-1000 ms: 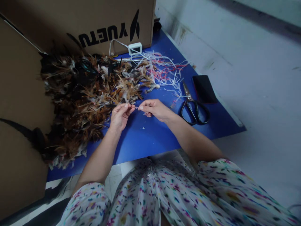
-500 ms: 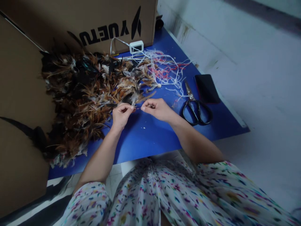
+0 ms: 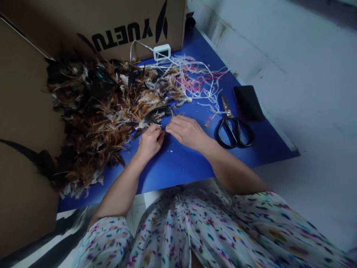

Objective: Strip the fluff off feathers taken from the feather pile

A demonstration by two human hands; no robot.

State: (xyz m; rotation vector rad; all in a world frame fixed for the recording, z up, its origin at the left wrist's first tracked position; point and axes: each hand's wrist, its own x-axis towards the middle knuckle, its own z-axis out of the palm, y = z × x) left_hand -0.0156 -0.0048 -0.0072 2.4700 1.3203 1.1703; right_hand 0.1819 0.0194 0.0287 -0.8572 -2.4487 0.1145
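Observation:
My left hand [image 3: 151, 141] is closed, its fingers curled at the near edge of the feathers. It appears to grip the base of a bunch of feathers [image 3: 159, 112], with dark glossy plumes fanning out just beyond the fingers. Fingertips of my right hand [image 3: 185, 130] are pressed together and meet the left fingers from the right. What the right fingers pinch is hidden; no thread shows between the hands now. A large heap of brown and black feathers [image 3: 97, 111] spreads to the left of both hands.
The blue tabletop [image 3: 173, 167] holds black-handled scissors [image 3: 229, 119], a dark phone [image 3: 248, 103], tangled white and pink strings [image 3: 198, 80] and a small white device [image 3: 162, 52]. A cardboard box [image 3: 117, 22] stands behind, another cardboard panel [image 3: 25, 149] at left. A wall [image 3: 301, 93] borders the right.
Half a second ago a short reddish thread stretched between both pinching hands. Now the left hand has turned over with fingers curled, the right fingers have closed in beside it, and the thread is hidden.

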